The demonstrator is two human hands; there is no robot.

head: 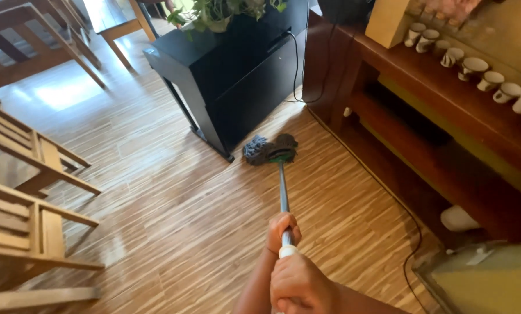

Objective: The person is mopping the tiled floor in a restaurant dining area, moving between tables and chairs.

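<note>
Nearest the camera, at 6 o'clock in the view, one hand (298, 285) is wrapped in a fist around the white top end of the mop handle (284, 195); which hand this is I cannot tell for sure, but it reads as the right. Just beyond it, the other hand (282, 228), taken as the left, curls its fingers shut around the metal shaft. Two stacked grips like this give leverage for pushing and steering a long pole.

From the hands the handle's long axis runs almost straight toward 12 o'clock, tilted down to the floor. Its far end carries the mop head (270, 150), a grey, shaggy pad on a green base, lying flat on the wooden floor (173, 221) and pointing away from the person.

Touching or just beside the mop head at 11 o'clock stands a black cabinet (231, 75) with a leafy plant (220, 11) on top. At 2 o'clock a dark wooden shelf unit (446, 116) holds a row of pale cups (475, 67). Slatted wooden chairs (28, 203) sit at 9 o'clock, well apart.
</note>
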